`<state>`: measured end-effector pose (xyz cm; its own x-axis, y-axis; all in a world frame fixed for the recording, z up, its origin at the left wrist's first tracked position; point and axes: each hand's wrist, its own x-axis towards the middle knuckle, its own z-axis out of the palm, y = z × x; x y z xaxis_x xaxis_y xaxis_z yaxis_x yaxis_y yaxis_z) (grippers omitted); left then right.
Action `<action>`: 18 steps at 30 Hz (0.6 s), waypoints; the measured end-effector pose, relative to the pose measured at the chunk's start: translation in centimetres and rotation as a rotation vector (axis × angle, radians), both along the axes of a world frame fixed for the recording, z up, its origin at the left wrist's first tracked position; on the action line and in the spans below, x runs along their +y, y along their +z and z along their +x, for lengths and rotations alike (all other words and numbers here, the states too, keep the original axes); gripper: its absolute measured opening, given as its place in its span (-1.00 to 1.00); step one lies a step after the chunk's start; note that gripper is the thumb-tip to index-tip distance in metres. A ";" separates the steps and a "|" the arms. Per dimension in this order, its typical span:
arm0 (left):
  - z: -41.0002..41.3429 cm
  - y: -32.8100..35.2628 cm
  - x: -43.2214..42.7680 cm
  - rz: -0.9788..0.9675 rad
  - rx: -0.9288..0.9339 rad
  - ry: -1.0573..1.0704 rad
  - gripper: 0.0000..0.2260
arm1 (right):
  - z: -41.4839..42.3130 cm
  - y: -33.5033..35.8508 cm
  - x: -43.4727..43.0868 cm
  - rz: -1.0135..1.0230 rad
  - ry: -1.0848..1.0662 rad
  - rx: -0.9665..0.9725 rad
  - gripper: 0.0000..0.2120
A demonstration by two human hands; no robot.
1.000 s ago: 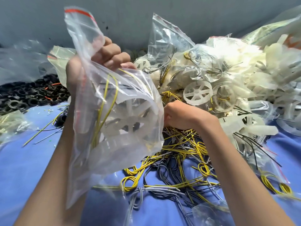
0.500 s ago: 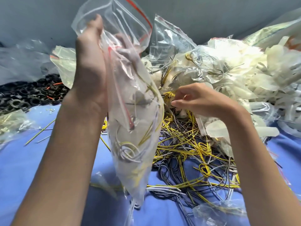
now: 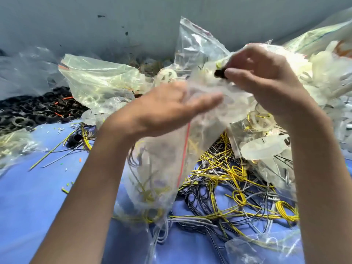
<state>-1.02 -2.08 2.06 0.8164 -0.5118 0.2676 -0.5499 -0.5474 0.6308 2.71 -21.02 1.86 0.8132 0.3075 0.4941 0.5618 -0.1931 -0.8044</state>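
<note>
Clear zip bag (image 3: 162, 168): raised above the blue bench (image 3: 38, 197), hanging in front of the left forearm, red seal strip running down its face. Yellow and grey wire loops inside, low down.

Left hand (image 3: 163, 111): at the bag's upper part, fingers (image 3: 194, 102) straight and together, laid against the film. Blurred, so probably carrying rather than gripping.

Right hand (image 3: 266, 77): higher, just right of the bag's top, fingers curled, pinching a small black part (image 3: 220, 73) between thumb and forefinger.

Loose wires (image 3: 228, 187): yellow, grey and black, tangled on the bench beneath both hands.

Black rings (image 3: 28, 115): heaped at far left.

Bagged white plastic wheels (image 3: 266, 145): piled at right, near the wall.
</note>
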 end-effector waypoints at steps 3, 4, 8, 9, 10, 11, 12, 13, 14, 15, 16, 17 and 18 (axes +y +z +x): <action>0.1 -1.1 0.1 0.291 0.107 0.002 -0.78 | -0.5 0.6 0.1 0.129 0.039 0.016 -0.94; 0.2 -1.2 0.0 0.314 0.105 0.040 -0.81 | -0.6 0.7 0.1 0.135 0.056 0.024 -0.95; 0.4 -1.0 0.2 0.281 0.103 0.078 -0.60 | -1.3 0.9 0.5 0.039 0.127 0.073 -0.96; 0.2 -0.9 0.3 0.287 0.103 0.070 -0.57 | -1.4 0.9 0.7 0.006 0.144 0.087 -0.96; 0.0 -0.8 0.4 0.305 0.106 0.069 -0.57 | -1.6 0.9 0.8 -0.021 0.160 0.107 -0.97; -0.1 -0.7 0.5 0.311 0.113 0.072 -0.59 | -1.8 0.9 0.9 -0.047 0.173 0.128 -0.94; -0.2 -0.6 0.6 0.323 0.125 0.081 -0.59 | -1.9 0.9 1.0 -0.076 0.189 0.149 -0.90; -0.3 -0.5 0.7 0.346 0.130 0.090 -0.59 | -2.0 1.0 1.0 -0.104 0.205 0.165 -0.86; -0.4 -0.3 0.9 0.385 0.142 0.095 -0.57 | -2.1 1.0 1.0 -0.130 0.218 0.179 -0.83; -0.3 -0.3 1.0 0.414 0.159 0.097 -0.54 | -2.2 1.0 1.0 -0.150 0.230 0.189 -0.82; -0.4 -0.1 1.0 0.446 0.174 0.096 -0.53 | -2.2 1.1 1.0 -0.165 0.240 0.197 -0.81; -0.4 -0.1 1.1 0.465 0.184 0.086 -0.55 | -2.2 1.0 1.0 -0.178 0.249 0.201 -0.82; -0.5 0.0 1.0 0.471 0.191 0.077 -0.62 | -2.2 1.0 1.0 -0.193 0.256 0.204 -0.84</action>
<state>-1.52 -1.07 2.09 0.8683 -0.4772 -0.1354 -0.3958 -0.8310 0.3909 0.47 -20.01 2.89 0.7735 0.5854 0.2428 0.4435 -0.2264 -0.8672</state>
